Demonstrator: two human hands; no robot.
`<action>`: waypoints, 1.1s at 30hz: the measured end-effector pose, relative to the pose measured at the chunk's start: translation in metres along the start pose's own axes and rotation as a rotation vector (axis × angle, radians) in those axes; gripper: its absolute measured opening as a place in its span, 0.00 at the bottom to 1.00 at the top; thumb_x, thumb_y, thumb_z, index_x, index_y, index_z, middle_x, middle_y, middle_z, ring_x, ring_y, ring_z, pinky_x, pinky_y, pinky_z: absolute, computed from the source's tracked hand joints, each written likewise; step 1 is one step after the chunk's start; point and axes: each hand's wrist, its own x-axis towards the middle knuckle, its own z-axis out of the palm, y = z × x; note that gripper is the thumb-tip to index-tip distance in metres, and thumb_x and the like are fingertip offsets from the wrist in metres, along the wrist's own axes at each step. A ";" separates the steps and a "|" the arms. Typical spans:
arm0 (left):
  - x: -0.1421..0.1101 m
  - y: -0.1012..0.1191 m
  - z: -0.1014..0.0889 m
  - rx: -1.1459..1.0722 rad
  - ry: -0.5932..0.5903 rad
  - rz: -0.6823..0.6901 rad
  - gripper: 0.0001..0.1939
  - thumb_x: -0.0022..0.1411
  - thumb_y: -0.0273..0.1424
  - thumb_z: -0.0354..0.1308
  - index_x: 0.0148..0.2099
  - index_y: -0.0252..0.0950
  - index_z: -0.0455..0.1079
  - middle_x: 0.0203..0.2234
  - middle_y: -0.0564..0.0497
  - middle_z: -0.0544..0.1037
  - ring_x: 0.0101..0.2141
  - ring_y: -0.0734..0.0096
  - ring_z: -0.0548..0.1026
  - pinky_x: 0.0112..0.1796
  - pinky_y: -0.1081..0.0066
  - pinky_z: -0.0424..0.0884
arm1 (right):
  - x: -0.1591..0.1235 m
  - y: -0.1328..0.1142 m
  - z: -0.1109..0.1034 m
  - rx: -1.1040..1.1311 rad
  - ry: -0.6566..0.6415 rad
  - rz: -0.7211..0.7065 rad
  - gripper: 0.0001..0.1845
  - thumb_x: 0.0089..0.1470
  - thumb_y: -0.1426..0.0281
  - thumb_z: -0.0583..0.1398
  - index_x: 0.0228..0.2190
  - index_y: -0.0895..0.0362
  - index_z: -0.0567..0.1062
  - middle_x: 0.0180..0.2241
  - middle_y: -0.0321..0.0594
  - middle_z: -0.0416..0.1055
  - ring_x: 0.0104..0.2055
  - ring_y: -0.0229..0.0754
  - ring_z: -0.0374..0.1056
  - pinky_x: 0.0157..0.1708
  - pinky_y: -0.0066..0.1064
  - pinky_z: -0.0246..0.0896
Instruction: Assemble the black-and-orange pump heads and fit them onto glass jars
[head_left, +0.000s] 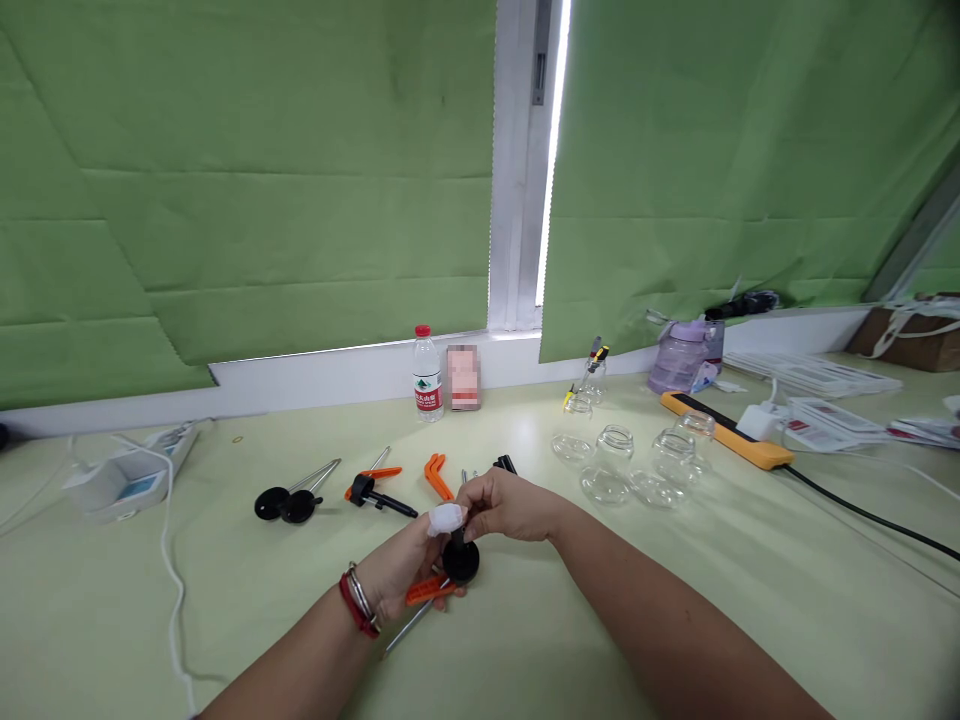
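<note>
My left hand (409, 568), with a white wrap on its thumb, is closed around a black round-headed part (460, 563). An orange plastic piece (429, 590) and a thin metal rod (406, 632) stick out below that hand. From the right, my right hand (504, 503) pinches the upper stem of the same black part; its fingertips hide the exact grip. Just beyond the hands lie a bent orange handle (437, 476) and a black piece (505, 464). Left of them is a black part with a long stem (381, 497), beside another orange piece (390, 471).
Two black discs with metal rods (300, 506) lie to the left, near a white power strip (139, 475). Several glass jars (613, 455) and glass lids stand at right, before an orange power strip (727, 432). A water bottle (427, 378) stands by the wall.
</note>
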 end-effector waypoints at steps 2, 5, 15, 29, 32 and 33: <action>0.000 0.000 0.000 0.004 0.003 0.002 0.22 0.51 0.49 0.53 0.40 0.37 0.60 0.25 0.50 0.70 0.23 0.67 0.73 0.17 0.75 0.62 | 0.000 0.001 0.000 0.004 -0.004 -0.004 0.14 0.36 0.69 0.69 0.28 0.62 0.75 0.27 0.35 0.69 0.32 0.37 0.66 0.40 0.35 0.61; 0.000 0.001 0.000 0.012 0.002 0.006 0.23 0.52 0.49 0.52 0.41 0.37 0.60 0.25 0.50 0.71 0.23 0.67 0.73 0.17 0.75 0.62 | 0.000 0.002 0.000 0.030 -0.010 -0.006 0.15 0.36 0.68 0.69 0.28 0.62 0.75 0.27 0.35 0.69 0.32 0.37 0.66 0.40 0.35 0.61; -0.002 0.001 0.001 0.013 0.002 0.005 0.22 0.53 0.48 0.52 0.43 0.38 0.59 0.27 0.50 0.70 0.23 0.68 0.73 0.17 0.76 0.61 | 0.001 0.000 0.000 0.078 -0.018 -0.006 0.15 0.34 0.68 0.70 0.27 0.62 0.75 0.27 0.35 0.69 0.33 0.37 0.65 0.40 0.34 0.60; -0.001 0.000 0.000 0.027 0.004 -0.001 0.24 0.52 0.50 0.52 0.41 0.36 0.61 0.26 0.50 0.70 0.23 0.67 0.72 0.17 0.76 0.62 | 0.000 0.001 0.001 0.080 0.002 -0.032 0.15 0.34 0.69 0.70 0.27 0.62 0.76 0.29 0.36 0.70 0.33 0.37 0.65 0.40 0.34 0.60; -0.002 0.000 0.001 0.014 0.011 0.000 0.25 0.52 0.50 0.52 0.44 0.37 0.61 0.27 0.50 0.70 0.23 0.68 0.72 0.17 0.76 0.62 | 0.000 0.002 0.001 0.088 0.002 -0.037 0.16 0.34 0.68 0.70 0.27 0.62 0.76 0.29 0.36 0.71 0.33 0.37 0.66 0.40 0.34 0.60; -0.002 0.000 0.001 0.012 0.011 0.001 0.25 0.52 0.50 0.53 0.45 0.38 0.60 0.27 0.50 0.70 0.23 0.68 0.72 0.16 0.76 0.61 | 0.000 0.003 0.001 0.084 0.004 -0.042 0.16 0.34 0.67 0.70 0.27 0.62 0.76 0.29 0.36 0.71 0.33 0.37 0.66 0.40 0.34 0.61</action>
